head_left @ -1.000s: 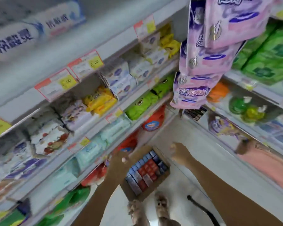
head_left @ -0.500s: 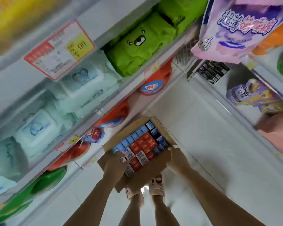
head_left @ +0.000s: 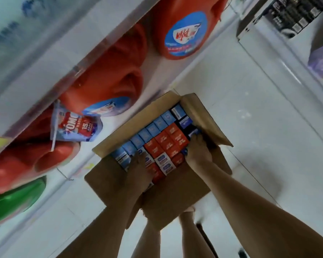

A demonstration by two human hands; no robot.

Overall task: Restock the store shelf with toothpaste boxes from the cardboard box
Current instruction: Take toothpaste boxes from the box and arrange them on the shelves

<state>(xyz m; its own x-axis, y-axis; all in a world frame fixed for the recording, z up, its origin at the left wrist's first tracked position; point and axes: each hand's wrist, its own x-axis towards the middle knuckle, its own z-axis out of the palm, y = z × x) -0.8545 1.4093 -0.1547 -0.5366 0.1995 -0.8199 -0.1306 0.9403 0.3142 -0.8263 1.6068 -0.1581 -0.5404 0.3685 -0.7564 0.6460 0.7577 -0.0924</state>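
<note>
Presently the cardboard box (head_left: 175,194) sits on the white tiled floor (head_left: 250,108), just beside the foot of the left shelf (head_left: 45,60), with all its flaps folded outward. It is packed tight with toothpaste boxes (head_left: 166,144) standing on end: a blue row (head_left: 151,130) along the far-left wall, red ones through the middle, white-faced ones at the near side and dark blue ones (head_left: 185,121) in the far-right corner.

Both hands are down inside the box. The left hand (head_left: 138,170) lies over the tops at the near-left corner, fingers reaching toward the blue row (motion blur hides whether they grasp anything, so I cannot tell). The right hand (head_left: 199,153) is at the right wall, its fingers bent over the tops near the dark blue ones; whether a carton is actually held I cannot tell.

On the left shelf stand red jugs (head_left: 185,25) with round blue labels, a green jug (head_left: 13,198) nearer, and a small pouch (head_left: 77,127) hanging from the shelf edge. At the far right, dark packs (head_left: 294,13) and a purple pack (head_left: 322,60) occupy another shelf, well apart from the box. The person's bare legs (head_left: 151,239) show below the near flap
</note>
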